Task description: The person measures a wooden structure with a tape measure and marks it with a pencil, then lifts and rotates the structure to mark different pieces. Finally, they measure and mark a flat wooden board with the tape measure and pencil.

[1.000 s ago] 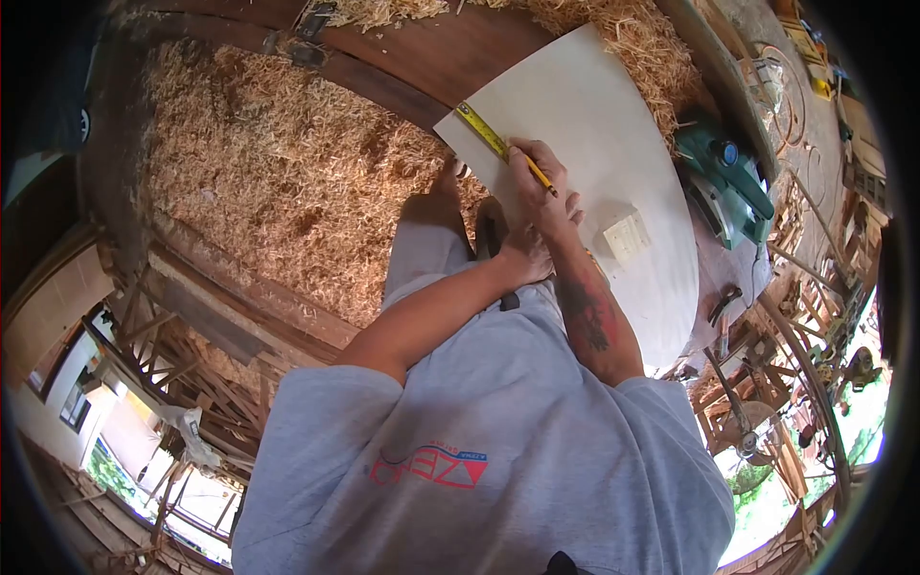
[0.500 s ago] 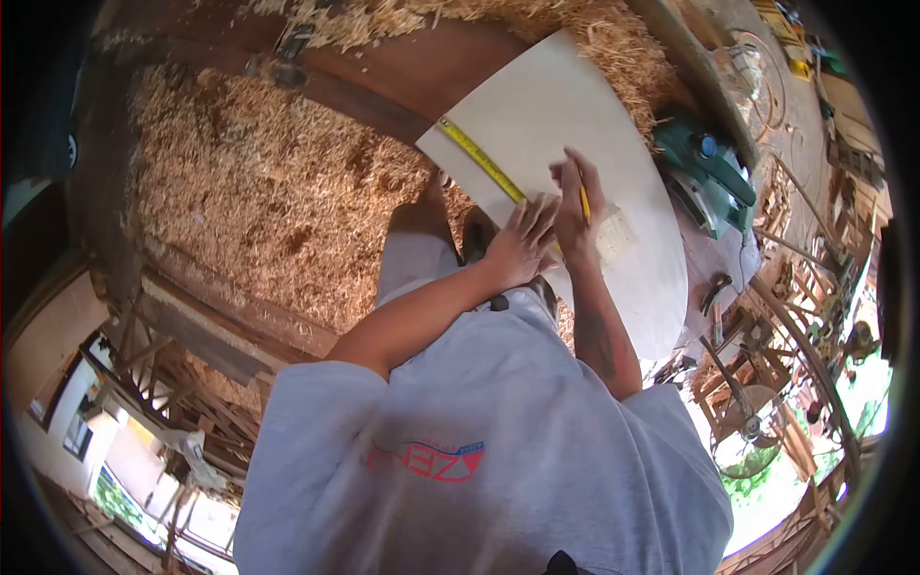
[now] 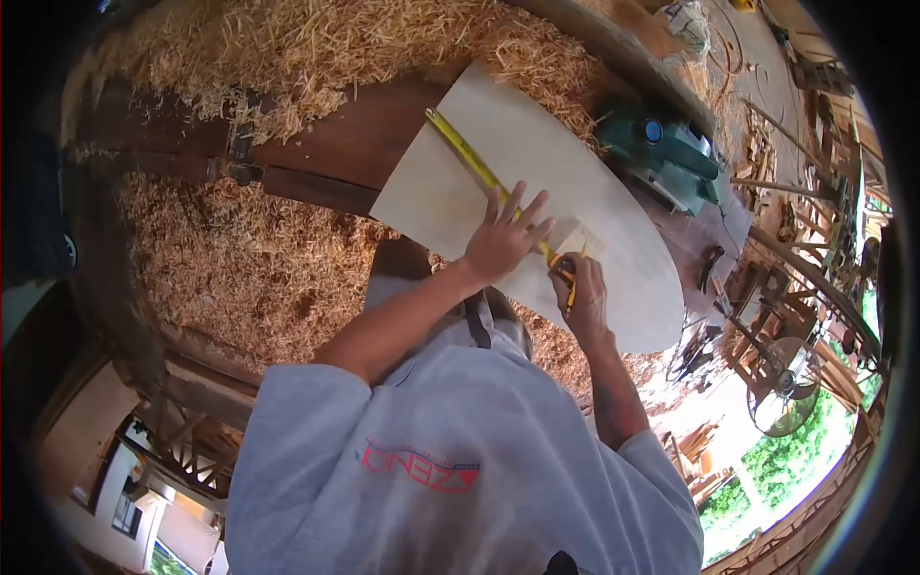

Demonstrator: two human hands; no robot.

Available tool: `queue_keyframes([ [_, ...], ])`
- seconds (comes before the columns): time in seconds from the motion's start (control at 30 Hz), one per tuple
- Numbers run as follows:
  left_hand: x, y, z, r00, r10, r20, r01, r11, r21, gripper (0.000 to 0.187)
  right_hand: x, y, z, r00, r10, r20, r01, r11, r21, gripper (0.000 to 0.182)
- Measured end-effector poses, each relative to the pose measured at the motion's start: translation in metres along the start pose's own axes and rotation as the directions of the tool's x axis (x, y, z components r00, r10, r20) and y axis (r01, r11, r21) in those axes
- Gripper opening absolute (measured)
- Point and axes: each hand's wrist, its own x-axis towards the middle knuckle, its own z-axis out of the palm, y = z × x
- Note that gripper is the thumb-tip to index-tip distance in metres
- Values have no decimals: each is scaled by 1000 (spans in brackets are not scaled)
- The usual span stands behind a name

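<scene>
A pale, curved wooden panel [image 3: 537, 125] lies on the dark wood bench. Across it runs the yellow blade of a tape measure [image 3: 465, 153], its end near the panel's upper left part. My left hand [image 3: 500, 235] lies over the blade with its fingers spread. My right hand [image 3: 589, 297] is closed on the black and orange tape measure case [image 3: 563, 265]. A slim yellow pencil [image 3: 572, 295] shows among the right fingers, partly hidden. Close by the right hand, a small pale rectangular patch [image 3: 575, 237] sits on the panel.
A green power planer [image 3: 661, 158] stands beyond the panel's right edge. Wood shavings [image 3: 259, 278] cover the floor and heap along the dark bench [image 3: 326, 144]. A standing fan [image 3: 784, 383] and scattered timber are at the right.
My right hand has come down and toward me, and now grips the tape case. The left hand has moved up the blade, fingers spreading. The view has shifted.
</scene>
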Motion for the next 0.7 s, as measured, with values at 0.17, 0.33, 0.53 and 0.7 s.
queue_keyframes([
  [0.17,49,-7,-20,992,90,-87,-87,995,39,44,45,-2,-37,993,-83,-83,75,993,-93,32],
  [0.33,95,-8,5,980,70,-188,-73,997,-14,44,75,26,-51,986,-139,-94,125,982,-139,35],
  [0.53,93,5,30,995,13,-99,-6,997,73,43,69,56,-47,992,-125,-16,122,985,-121,37],
  [0.7,87,-1,37,992,64,-105,-54,994,95,41,66,64,-41,997,-80,11,81,992,-94,35],
])
